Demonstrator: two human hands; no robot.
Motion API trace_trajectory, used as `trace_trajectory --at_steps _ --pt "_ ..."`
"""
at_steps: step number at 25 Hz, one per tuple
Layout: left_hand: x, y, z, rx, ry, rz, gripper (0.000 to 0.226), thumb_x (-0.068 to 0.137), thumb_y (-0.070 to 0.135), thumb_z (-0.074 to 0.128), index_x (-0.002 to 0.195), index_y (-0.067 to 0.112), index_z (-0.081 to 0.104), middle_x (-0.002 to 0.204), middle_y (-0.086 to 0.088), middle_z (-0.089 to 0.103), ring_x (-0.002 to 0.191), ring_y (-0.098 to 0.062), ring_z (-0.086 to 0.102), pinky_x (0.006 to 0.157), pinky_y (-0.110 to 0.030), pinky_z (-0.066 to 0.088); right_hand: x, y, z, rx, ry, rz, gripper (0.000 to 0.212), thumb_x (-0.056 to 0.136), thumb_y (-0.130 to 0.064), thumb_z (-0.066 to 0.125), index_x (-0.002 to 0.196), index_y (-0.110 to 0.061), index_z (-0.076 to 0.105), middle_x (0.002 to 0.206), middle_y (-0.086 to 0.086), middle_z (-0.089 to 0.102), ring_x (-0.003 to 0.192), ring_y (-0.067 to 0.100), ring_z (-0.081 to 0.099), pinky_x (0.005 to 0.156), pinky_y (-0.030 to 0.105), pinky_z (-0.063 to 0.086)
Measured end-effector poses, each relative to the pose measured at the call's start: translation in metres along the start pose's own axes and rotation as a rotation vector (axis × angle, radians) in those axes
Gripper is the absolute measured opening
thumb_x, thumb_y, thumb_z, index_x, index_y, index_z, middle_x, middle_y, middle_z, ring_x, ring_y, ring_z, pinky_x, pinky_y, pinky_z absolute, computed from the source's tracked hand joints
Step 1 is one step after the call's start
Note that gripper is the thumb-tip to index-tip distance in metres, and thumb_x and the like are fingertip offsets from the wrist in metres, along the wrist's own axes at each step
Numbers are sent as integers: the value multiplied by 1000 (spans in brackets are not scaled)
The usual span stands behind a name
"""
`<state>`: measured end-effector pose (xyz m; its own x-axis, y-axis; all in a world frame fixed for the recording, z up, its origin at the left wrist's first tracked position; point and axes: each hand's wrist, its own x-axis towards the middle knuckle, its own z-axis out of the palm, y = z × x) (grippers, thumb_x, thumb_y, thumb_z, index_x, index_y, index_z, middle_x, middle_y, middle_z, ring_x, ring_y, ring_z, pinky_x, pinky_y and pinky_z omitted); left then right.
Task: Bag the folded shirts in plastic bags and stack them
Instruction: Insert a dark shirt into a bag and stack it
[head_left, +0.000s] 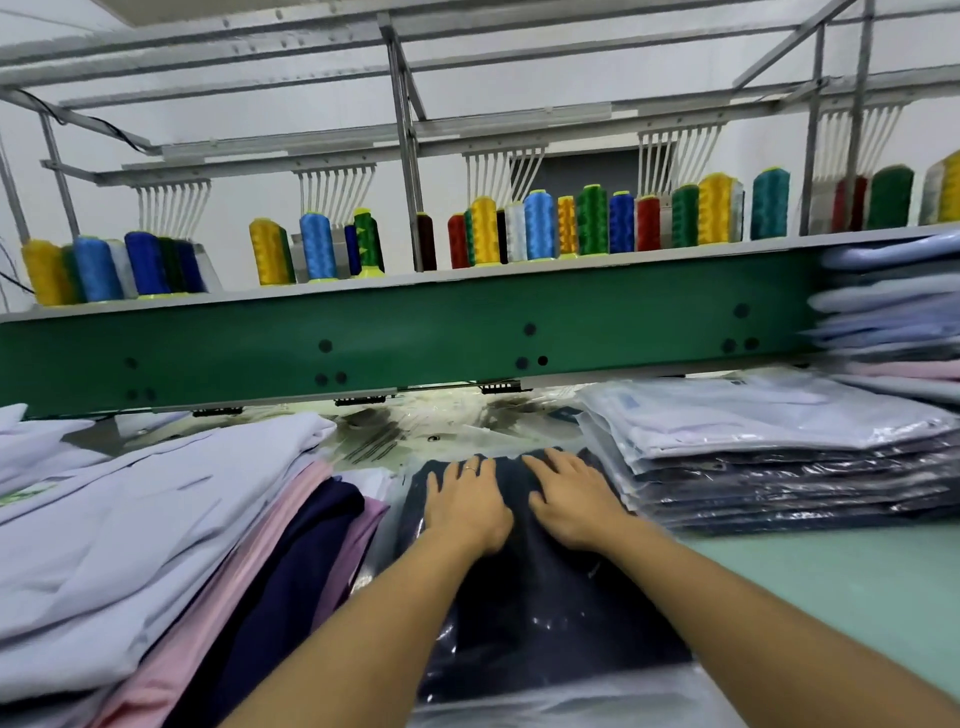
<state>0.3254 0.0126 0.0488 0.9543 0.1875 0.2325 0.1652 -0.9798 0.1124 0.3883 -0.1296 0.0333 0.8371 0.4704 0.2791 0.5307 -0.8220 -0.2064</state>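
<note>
Spanning the width ahead of you is the green machine beam (415, 332), with a row of coloured thread cones (540, 228) standing on the ledge above it. Below it to your left, a broad pile of unbagged shirts (130, 519) slopes toward you: pale lilac on top, with pink, navy and mauve layers showing at its right edge. To your right sits the stack of bagged shirts (769, 467), pale ones on top and dark ones beneath, all glossy with plastic. A taller, blurred heap of pale shirts (893, 312) rises behind it at the frame's edge. The pale green table (831, 597) shows bare on your right, in front of the bagged stack.

Between the two piles, straight in front of you, the dark navy shirt (545, 597) lies flat inside a clear plastic bag (384, 525). The film shines over its near half and sticks out past its near and left edges. At the far end, the view is too soft to say whether plastic covers the cloth under your palms.

Both your forearms reach forward from the lower corners and converge on that far end. Your left hand (462, 504) lies palm down, fingers straight and slightly fanned, pressing on the shirt and gripping nothing. Your right hand (569, 504) lies just beside it, also palm down, fingers spread and nearly straight, flat on the fabric with nothing clasped. The two hands are close but apart. A thin ring (470, 469) sits on one left finger.
</note>
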Motion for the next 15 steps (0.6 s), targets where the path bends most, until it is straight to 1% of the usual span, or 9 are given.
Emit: trace_trajectory --at_steps 2,3,5,7,9,11,13,15 --pt "22 2 12 -35 16 5 58 100 32 37 156 25 22 164 4 22 152 -25 12 123 -53 3 21 -5 9 -54 -9 -3 60 102 -41 34 159 -34 18 167 4 15 153 29 11 123 52 7" --pt "31 0 19 -31 -8 8 58 101 33 35 157 26 20 165 5 19 153 -26 8 122 -55 -1 30 -6 14 -66 -47 0 60 102 -45 32 160 -37 14 169 5 10 154 32 6 123 56 2" --pt "46 -7 32 -10 -116 -3 59 101 38 29 158 32 15 167 8 10 153 -33 1 118 -63 -8 42 0 25 -100 -136 -5 63 100 -52 29 158 -46 7 170 6 1 154 38 -4 121 61 -9" --pt "52 -17 48 -43 -191 -42 58 101 46 20 157 41 8 167 13 -1 152 -39 -8 113 -70 -13 46 10 38 -113 -182 4 63 96 -59 24 156 -53 4 170 5 -4 154 39 -11 119 61 -16" --pt "54 -24 59 -71 -157 -81 57 99 53 16 155 48 8 166 15 -4 151 -40 -11 110 -73 -13 48 18 45 -87 -192 51 66 93 -68 20 155 -54 3 170 8 -5 154 38 -10 121 58 -11" --pt "57 -27 63 -52 -121 -121 60 95 60 16 154 50 8 167 11 -3 151 -41 -10 111 -73 -11 53 22 46 -91 -192 108 75 90 -75 19 158 -47 5 169 13 -2 155 38 -3 123 54 -4" --pt "61 -29 63 -24 -136 -163 68 90 69 16 154 51 5 168 6 -1 151 -43 -7 112 -71 -8 55 24 45 -98 -189 161 83 88 -79 18 160 -39 7 168 15 3 155 35 2 123 51 0" --pt "61 -33 61 4 -169 -207 80 82 81 15 155 50 3 168 3 2 151 -44 -1 114 -68 -3 54 24 46 -88 -163 209 87 87 -79 17 161 -34 13 168 16 11 155 32 7 123 48 4"
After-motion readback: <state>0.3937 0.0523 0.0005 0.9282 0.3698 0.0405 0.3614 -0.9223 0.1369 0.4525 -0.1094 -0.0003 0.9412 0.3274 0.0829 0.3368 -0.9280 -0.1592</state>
